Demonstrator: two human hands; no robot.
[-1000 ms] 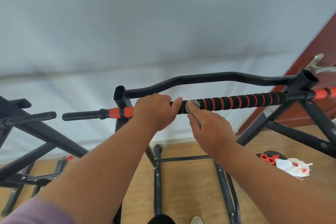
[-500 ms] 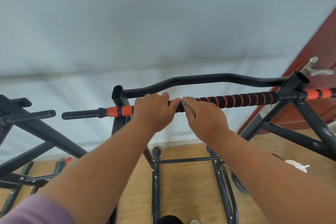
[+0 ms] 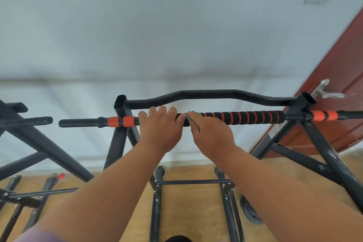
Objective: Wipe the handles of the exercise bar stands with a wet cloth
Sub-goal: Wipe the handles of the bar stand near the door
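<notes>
- A pale wall point(image 3: 176, 35) fills the background above a wooden floor point(image 3: 192, 210).
- The black-and-orange padded handle point(image 3: 243, 117) runs level from left to right across the black stand point(image 3: 306, 122), at chest height before the person.
- The left hand point(image 3: 161, 129) curls over the handle's left part, gripping it.
- The right hand point(image 3: 212, 135) pinches a grey-green cloth point(image 3: 193, 116) against the handle, just beside the left.
- A curved black bar point(image 3: 208, 94) runs behind.
- A second stand point(image 3: 25, 124) is at left; a red door point(image 3: 334, 88) at right.
</notes>
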